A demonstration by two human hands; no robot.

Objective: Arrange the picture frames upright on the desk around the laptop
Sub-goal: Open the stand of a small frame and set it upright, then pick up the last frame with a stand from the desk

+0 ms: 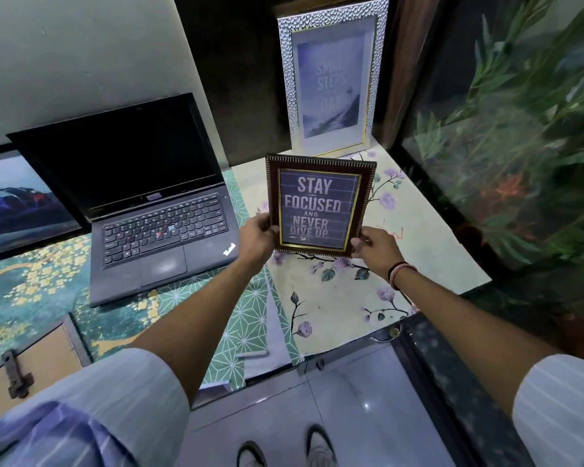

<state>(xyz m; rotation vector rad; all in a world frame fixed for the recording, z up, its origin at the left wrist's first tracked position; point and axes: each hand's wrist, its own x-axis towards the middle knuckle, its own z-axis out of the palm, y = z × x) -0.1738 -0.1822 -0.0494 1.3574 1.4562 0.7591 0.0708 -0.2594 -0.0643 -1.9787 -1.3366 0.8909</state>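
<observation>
Holding a small dark-brown wooden picture frame [319, 205] with a "Stay Focused" print upright, the left hand [256, 239] and right hand [378, 251] pinch its lower corners. It stands over the floral desk mat [418, 251], right of the open black laptop [149, 200], before a tall silver textured frame [331, 79] standing upright.

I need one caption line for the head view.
Both hands hold brown frame beside open laptop.
</observation>
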